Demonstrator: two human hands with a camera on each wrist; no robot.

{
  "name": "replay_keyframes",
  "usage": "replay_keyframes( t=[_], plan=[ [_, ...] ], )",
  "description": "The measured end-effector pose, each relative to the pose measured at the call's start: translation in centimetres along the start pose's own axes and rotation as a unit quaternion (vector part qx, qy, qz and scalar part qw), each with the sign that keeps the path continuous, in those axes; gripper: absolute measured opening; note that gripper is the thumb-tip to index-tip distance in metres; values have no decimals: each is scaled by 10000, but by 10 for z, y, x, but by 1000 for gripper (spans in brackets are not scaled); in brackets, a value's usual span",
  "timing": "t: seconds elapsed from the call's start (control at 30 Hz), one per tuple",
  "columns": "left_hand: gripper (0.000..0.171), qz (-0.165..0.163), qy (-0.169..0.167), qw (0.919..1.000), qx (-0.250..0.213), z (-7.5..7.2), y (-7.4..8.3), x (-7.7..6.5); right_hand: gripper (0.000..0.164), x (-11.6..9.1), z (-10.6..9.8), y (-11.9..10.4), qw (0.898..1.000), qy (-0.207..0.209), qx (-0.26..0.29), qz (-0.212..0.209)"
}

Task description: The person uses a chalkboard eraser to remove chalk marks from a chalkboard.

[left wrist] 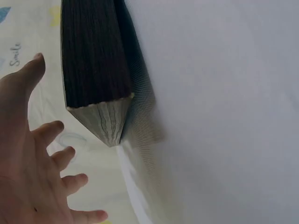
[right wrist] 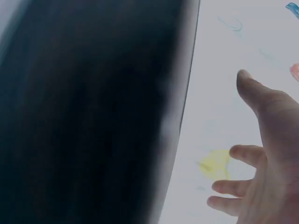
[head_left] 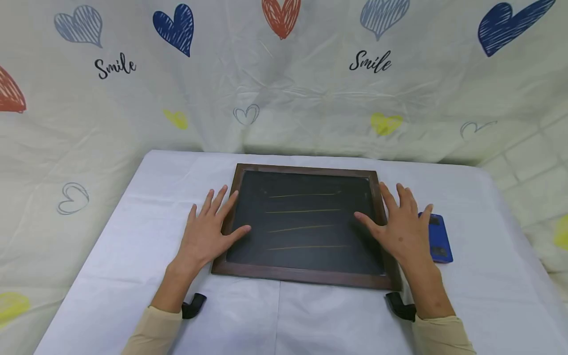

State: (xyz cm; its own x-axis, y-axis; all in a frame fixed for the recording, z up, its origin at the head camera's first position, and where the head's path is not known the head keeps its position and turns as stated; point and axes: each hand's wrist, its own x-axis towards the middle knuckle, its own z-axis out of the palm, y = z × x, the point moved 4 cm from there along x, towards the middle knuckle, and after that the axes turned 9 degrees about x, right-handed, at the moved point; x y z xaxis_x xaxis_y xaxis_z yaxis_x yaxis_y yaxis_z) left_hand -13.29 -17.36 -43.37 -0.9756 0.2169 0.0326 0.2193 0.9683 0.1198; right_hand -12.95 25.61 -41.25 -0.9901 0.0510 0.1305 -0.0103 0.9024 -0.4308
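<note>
A chalkboard (head_left: 303, 237) with a brown wooden frame (head_left: 306, 279) lies on the table, with several thin yellowish lines drawn across its dark surface. My left hand (head_left: 207, 236) is spread at the board's left side, its thumb over the frame edge in the head view. At the right side, my right hand (head_left: 401, 229) is spread likewise, the thumb overlapping the dark surface. Both hands have straight fingers and hold nothing. In the left wrist view, a corner of the frame (left wrist: 96, 51) shows beside the left hand (left wrist: 28, 154). The board looks blurred beside the right hand (right wrist: 266, 158).
A flat blue object (head_left: 439, 236) with dark patches lies right of the board, partly hidden by the right hand. White cloth (head_left: 248, 315) covers the table. Behind hangs a pale curtain (head_left: 301, 98) printed with hearts and the word "Smile". Black wrist pieces (head_left: 194, 305) show at both sleeves.
</note>
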Motion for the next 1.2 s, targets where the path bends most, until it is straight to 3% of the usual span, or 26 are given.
replay_keyframes(
  t=[0.23,0.37,0.47,0.8,1.2],
  plan=[
    [78,-6,289,9987,-418,-3,-1,2,68,-3,-9,4,9975,619,323,-110],
    [68,-74,219,9967,-780,-2,-4,3,54,-6,-15,12,9940,958,535,-33],
    [63,-177,105,9946,-1021,1,-8,4,51,-6,-19,21,9933,956,612,223],
    [51,-288,17,9886,-1479,8,-17,8,61,-8,-31,56,9874,416,596,1406],
    [50,-286,-73,9840,-1755,11,-24,10,79,-18,-37,84,9805,226,580,1864]
  ],
)
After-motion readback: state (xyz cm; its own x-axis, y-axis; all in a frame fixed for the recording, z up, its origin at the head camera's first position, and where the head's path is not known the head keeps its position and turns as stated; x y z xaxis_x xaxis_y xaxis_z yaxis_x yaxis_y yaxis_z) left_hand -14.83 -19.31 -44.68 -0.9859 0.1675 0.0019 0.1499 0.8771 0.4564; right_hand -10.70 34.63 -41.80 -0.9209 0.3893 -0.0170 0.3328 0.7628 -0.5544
